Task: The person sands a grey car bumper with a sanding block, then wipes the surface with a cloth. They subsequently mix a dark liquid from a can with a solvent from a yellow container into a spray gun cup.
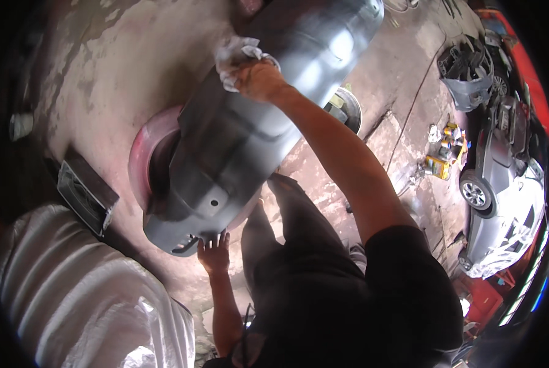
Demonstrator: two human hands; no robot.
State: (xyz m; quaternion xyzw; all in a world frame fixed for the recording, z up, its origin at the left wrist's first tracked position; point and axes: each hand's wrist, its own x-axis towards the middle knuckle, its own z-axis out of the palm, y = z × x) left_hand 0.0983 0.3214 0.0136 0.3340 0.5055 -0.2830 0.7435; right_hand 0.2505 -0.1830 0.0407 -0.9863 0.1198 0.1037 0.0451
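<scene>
1. In the head view, a dark bumper panel [228, 144] is laid lengthwise over a reddish, tyre-like ring [140, 156], apparently so that its outer face is raised off the floor [102, 73] and turned upward.
2. A crumpled whitish cloth [231, 61] is pressed to the panel's far edge by the right hand [261, 78]; its fingers are curled over the bunched folds, seemingly to keep it flat against the surface.
3. The near end appears to be touched by the left hand [215, 256], perhaps for steadiness; its fingers are extended and slightly spread, with nothing gripped.
4. The panel is smoothly curved and semi-glossy, broken by creases, a round hole and a slotted corner. The concrete is mottled and worn.
</scene>
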